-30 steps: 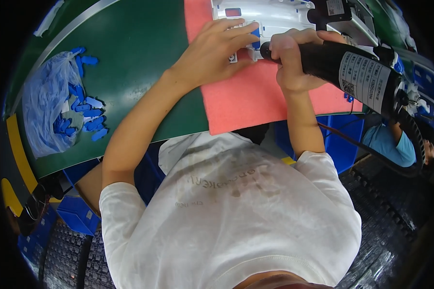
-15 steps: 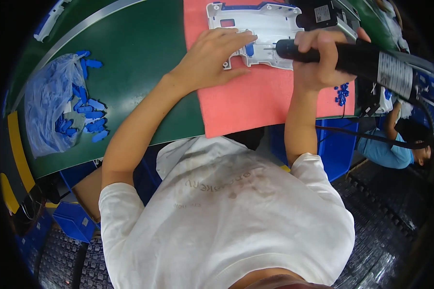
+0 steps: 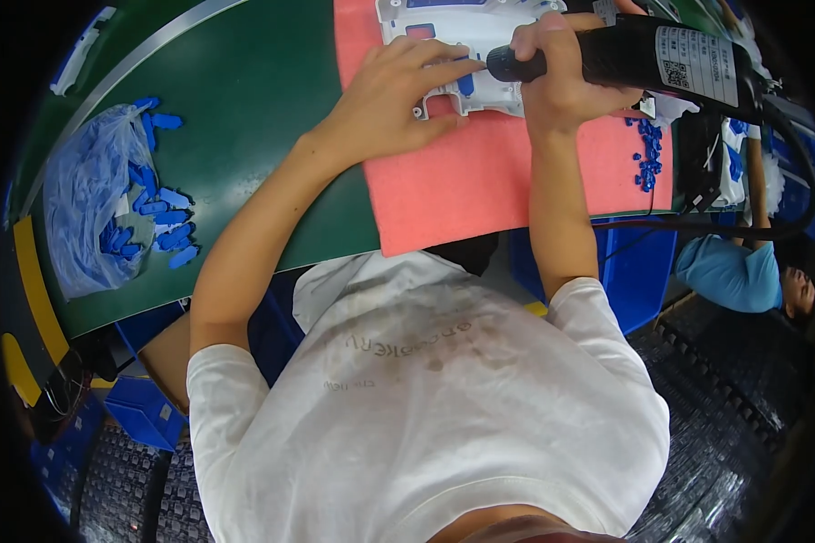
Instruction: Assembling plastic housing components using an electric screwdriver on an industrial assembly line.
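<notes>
A white plastic housing [image 3: 484, 34] with blue trim lies, inner side up, on the pink mat [image 3: 453, 208]. My left hand [image 3: 391, 95] rests over its left part, fingers stretched and thumb apart. The forefinger tip reaches past a small blue insert [image 3: 466, 84], close to the front end of a black electric screwdriver [image 3: 634, 56]. My right hand [image 3: 560, 86] is wrapped around that screwdriver, which lies nearly level and points left over the housing. Its bit is mostly hidden at my left fingertips, so I cannot tell whether it touches a screw.
Small blue parts [image 3: 647, 154] lie on the mat's right side. A clear plastic bag [image 3: 86, 204] spills several blue pieces [image 3: 174, 217] onto the green table [image 3: 244, 118]. The screwdriver's black cable [image 3: 810, 181] loops down at right. A person in a blue shirt [image 3: 733, 271] is beyond.
The screwdriver and my right hand have moved left and slightly up, bringing its front end to my left fingertips. The whole view has shifted a little, and the left hand keeps its pose.
</notes>
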{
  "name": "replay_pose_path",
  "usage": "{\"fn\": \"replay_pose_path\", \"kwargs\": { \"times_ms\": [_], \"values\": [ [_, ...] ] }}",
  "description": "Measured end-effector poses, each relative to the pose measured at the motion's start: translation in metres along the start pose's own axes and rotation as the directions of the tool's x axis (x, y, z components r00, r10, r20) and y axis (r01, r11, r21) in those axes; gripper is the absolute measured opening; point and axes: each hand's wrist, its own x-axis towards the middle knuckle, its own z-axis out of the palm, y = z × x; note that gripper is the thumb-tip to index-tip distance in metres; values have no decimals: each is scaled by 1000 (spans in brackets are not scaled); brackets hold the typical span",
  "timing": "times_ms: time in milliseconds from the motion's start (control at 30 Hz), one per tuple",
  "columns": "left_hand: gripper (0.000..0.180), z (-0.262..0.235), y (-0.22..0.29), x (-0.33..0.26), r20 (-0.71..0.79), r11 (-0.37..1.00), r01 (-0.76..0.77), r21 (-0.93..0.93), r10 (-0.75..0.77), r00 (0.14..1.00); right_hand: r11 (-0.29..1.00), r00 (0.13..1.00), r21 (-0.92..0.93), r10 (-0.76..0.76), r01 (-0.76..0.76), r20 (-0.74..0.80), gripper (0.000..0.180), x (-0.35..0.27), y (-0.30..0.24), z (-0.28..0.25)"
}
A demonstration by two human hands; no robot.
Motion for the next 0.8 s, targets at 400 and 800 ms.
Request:
{"fn": "replay_pose_path", "kwargs": {
  "times_ms": [400,800],
  "values": [
    [55,2,1,3,-24,1000,-17,-6,17,1000,993,1000,120,3,1,-28,58,3,3,-4],
    [56,8,-2,-2,-143,998,5,-62,-14,990,998,989,59,7,-16,145,62,6,4,-2]
  ]
}}
